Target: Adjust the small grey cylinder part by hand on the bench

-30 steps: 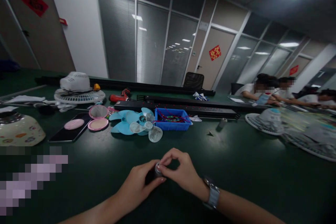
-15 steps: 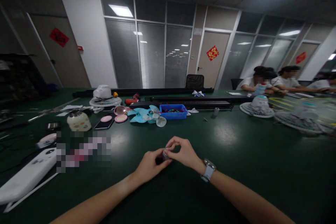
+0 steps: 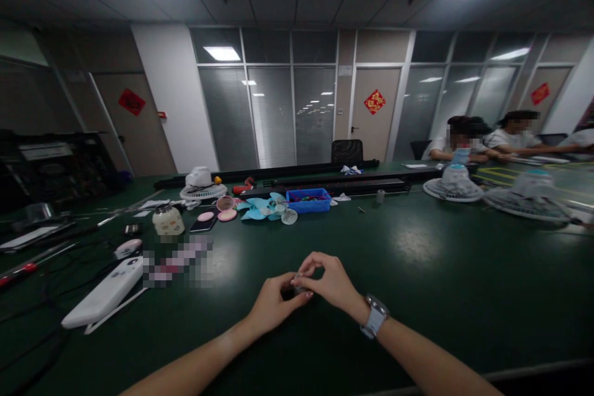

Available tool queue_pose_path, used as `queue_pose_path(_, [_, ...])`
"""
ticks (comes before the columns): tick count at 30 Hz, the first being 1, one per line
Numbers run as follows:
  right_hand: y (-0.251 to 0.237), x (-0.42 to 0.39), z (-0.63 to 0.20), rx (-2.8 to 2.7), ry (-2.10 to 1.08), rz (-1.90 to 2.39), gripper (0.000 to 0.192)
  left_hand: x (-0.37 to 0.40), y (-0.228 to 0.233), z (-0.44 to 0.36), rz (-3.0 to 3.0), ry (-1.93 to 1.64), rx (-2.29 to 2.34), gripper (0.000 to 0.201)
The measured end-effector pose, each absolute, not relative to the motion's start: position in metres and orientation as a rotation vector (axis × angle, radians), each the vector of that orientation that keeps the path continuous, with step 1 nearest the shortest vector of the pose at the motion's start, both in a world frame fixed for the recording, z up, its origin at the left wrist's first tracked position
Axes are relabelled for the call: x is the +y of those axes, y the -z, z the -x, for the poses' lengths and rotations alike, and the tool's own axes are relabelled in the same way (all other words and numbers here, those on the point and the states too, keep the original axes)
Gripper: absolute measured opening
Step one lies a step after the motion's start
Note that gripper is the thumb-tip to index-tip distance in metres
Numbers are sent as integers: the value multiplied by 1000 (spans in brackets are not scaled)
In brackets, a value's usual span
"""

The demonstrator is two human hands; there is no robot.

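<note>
Low in the centre of the frame, the left hand (image 3: 273, 304) and right hand (image 3: 330, 283) meet, fingertips pinched together on a small dark part (image 3: 297, 285) just above the green table (image 3: 440, 272). Open tabletop spreads right; a white remote (image 3: 104, 292) lies lower left, well apart.

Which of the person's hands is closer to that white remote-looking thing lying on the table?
Left. The left hand lies nearer the white remote, which sits off to its left; the right hand is farther over.

Both hands (image 3: 301, 294) pinch a small part (image 3: 297, 285) over green table (image 3: 417, 272)
</note>
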State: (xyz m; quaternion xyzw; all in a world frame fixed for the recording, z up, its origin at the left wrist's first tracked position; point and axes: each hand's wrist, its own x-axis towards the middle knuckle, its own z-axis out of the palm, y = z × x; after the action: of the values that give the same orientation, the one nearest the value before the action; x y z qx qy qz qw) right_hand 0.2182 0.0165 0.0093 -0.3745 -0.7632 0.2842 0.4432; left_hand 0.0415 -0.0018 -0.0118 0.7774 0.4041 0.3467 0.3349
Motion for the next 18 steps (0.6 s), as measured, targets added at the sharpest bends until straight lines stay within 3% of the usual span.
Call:
queue_pose_path(5, [-10,16,-218,-1842,-824,943,15,-1,18,-41,-1974,-900,1081,26])
queue_pose_path(11, [-9,7,-215,-1904,-755,1038,8,-6,15,-35,-1915,-847,998,18])
queue_pose_path(18, [-4,8,-218,-1935,-694,901,14,3,17,-24,-1906,-838,933,31])
